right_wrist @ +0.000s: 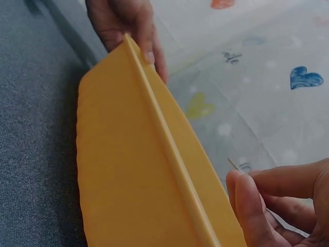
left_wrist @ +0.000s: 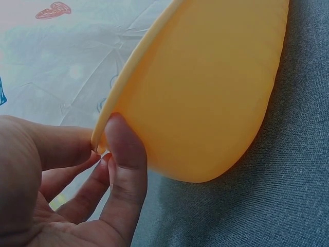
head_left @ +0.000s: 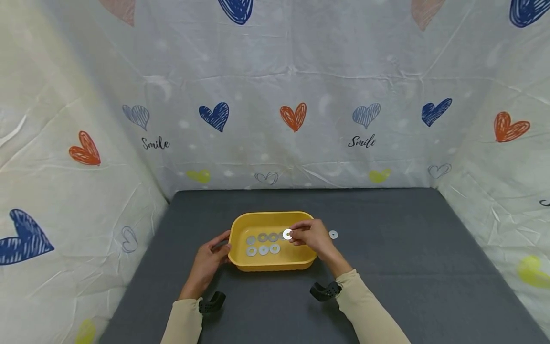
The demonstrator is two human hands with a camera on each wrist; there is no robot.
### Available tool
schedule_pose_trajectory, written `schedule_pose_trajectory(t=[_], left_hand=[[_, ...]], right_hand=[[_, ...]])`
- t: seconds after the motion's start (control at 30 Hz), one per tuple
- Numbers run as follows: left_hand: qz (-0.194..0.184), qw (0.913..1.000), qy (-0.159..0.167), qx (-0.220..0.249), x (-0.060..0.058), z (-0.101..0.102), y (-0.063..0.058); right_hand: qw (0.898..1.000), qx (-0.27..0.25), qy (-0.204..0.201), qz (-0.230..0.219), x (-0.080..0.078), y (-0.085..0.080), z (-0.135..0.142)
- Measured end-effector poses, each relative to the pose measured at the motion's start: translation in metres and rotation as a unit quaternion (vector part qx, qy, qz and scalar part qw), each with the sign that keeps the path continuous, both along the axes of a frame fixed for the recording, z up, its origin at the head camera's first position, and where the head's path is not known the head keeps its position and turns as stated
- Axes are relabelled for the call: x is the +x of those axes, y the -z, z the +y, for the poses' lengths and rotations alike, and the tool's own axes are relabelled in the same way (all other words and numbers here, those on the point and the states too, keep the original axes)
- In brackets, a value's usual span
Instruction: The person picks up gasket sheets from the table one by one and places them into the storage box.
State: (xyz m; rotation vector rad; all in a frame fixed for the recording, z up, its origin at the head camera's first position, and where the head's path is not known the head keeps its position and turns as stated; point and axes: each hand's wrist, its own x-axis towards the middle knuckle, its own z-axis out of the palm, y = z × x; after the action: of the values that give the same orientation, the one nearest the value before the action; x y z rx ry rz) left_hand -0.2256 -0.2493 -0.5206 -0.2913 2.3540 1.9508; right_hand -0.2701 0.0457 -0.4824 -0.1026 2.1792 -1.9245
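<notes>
A yellow plastic tray (head_left: 266, 220) stands on the dark cloth. Flat metal washers lie inside it in two rows, the front row (head_left: 263, 250) having three and the back row (head_left: 262, 237) several. My left hand (head_left: 205, 263) grips the tray's left end, with thumb and fingers at the rim in the left wrist view. Over the tray's right part, my right hand (head_left: 315, 237) pinches a washer (head_left: 286, 234) between thumb and fingertips. Its thin edge (right_wrist: 234, 163) shows in the right wrist view. Another washer (head_left: 333, 234) lies on the cloth right of the tray.
Dark grey cloth (head_left: 386, 258) covers the table around the tray. White sheets printed with hearts (head_left: 293, 117) hang at the back and on both sides. A black band (head_left: 325, 291) is on the right wrist and another (head_left: 212, 303) on the left.
</notes>
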Motion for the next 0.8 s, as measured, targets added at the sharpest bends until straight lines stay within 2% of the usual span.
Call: schedule_pose_trajectory(t=[0.17,0.47,0.8], left_hand=[[0.001,0.9999,0.010,0.002,0.000,0.001,0.001],[0.003,0.9998,0.019,0.000,0.000,-0.002,0.000],[-0.007,1.0000,-0.001,-0.001,-0.001,0.000,0.001]], right_hand=[[1.000,0.017,0.005,-0.006,-0.004,0.005,-0.002],[0.997,0.069,0.011,-0.013,-0.008,0.003,-0.010],[0.993,0.119,0.011,-0.025,-0.008,0.005,-0.016]])
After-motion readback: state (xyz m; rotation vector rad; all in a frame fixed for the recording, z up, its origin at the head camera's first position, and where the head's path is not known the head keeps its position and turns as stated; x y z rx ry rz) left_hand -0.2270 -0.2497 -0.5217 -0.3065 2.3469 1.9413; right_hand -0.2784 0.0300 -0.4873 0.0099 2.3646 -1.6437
